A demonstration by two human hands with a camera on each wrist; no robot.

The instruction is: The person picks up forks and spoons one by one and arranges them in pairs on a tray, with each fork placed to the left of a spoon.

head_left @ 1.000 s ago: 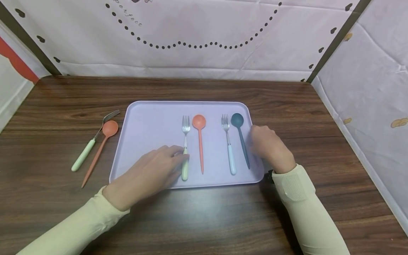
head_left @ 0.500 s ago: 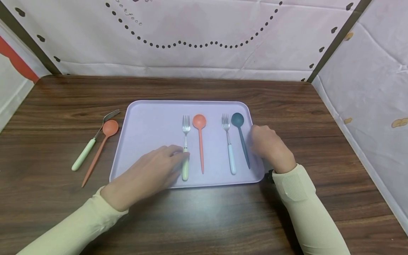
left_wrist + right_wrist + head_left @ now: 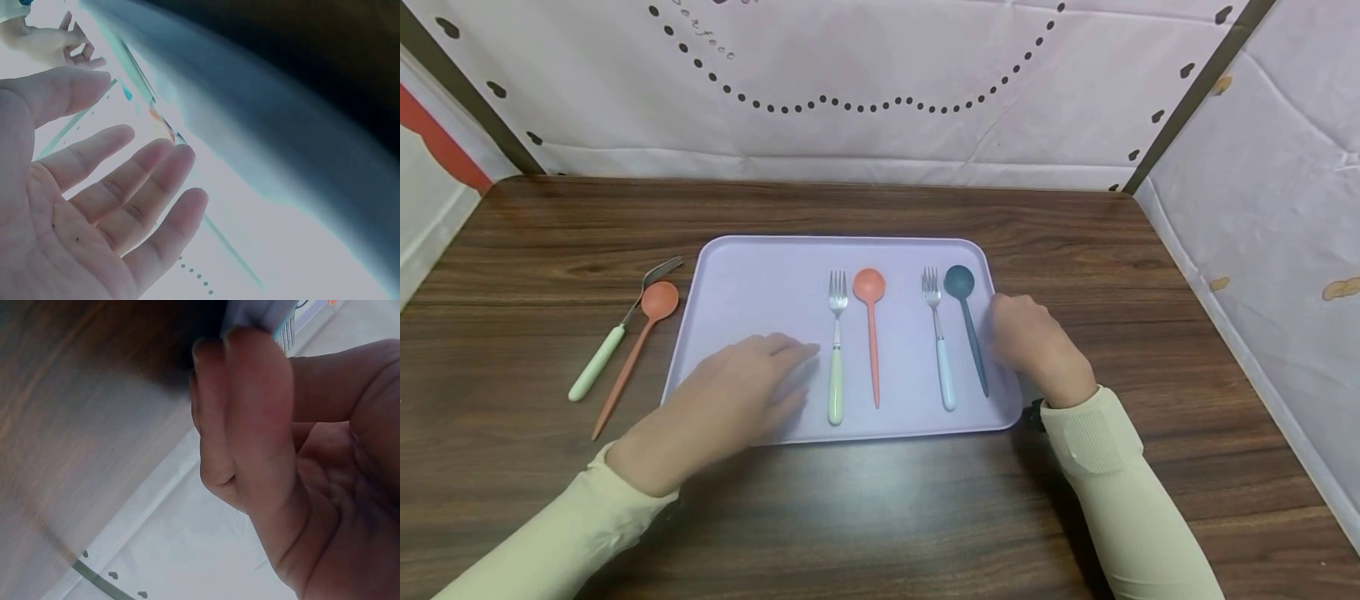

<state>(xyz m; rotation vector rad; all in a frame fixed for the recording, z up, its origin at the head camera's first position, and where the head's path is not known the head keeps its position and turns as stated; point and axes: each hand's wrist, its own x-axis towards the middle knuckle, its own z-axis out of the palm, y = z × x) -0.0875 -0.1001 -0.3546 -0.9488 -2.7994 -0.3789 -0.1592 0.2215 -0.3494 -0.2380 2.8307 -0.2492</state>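
My left hand [image 3: 730,396], fingers loosely extended and holding nothing, is over the left front part of the lilac tray [image 3: 752,275]. Its palm and spread fingers show in the left wrist view. Just right of its fingertips lies a fork with a light green handle [image 3: 836,387], beside a coral spoon [image 3: 870,287]. Farther right on the tray are a fork with a pale blue handle [image 3: 945,375] and a dark teal spoon [image 3: 959,283]. My right hand [image 3: 1033,346] grips the tray's right rim, with curled fingertips at its edge in the right wrist view.
Left of the tray, a second green-handled fork [image 3: 597,364] and an orange-red spoon [image 3: 659,302] lie slanted and close together on the dark wooden table [image 3: 880,517]. White patterned cloth [image 3: 865,50] hangs behind the table and along its sides.
My left hand has let go of the green-handled fork on the tray and drawn back to the left. My right hand stays at the tray's rim; the cutlery lies as before.
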